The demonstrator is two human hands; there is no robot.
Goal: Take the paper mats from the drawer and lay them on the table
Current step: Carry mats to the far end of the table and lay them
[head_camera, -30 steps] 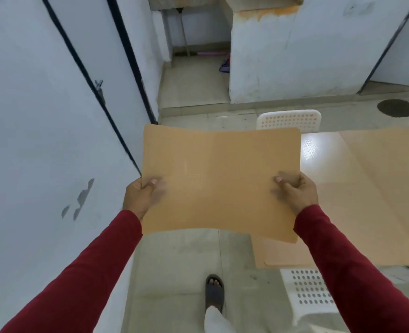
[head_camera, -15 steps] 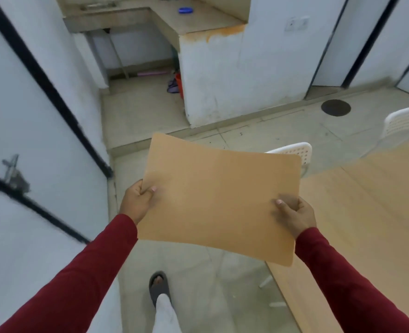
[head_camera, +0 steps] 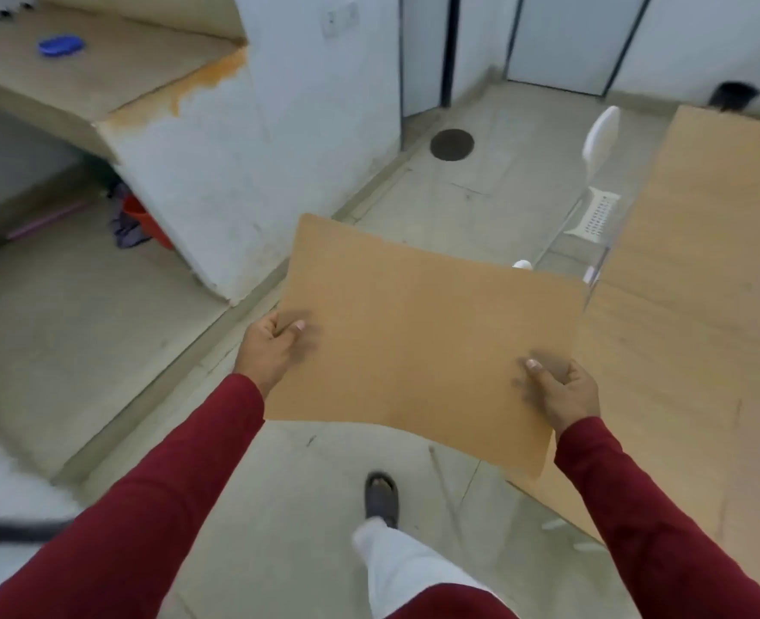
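Brown paper mat (head_camera: 418, 341) pinched at side edges over open floor (head_camera: 101, 332).

paper mat (head_camera: 418, 332) gripped by left hand (head_camera: 271, 350), right hand (head_camera: 563, 390)

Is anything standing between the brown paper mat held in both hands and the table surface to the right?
Nothing visible. The brown paper mat, gripped by the left hand and right hand, already overlaps the table's near edge. The white chair stands beyond, clear of the path.

view swung right, paper mat (head_camera: 418, 332) now nearer the table (head_camera: 699, 270)
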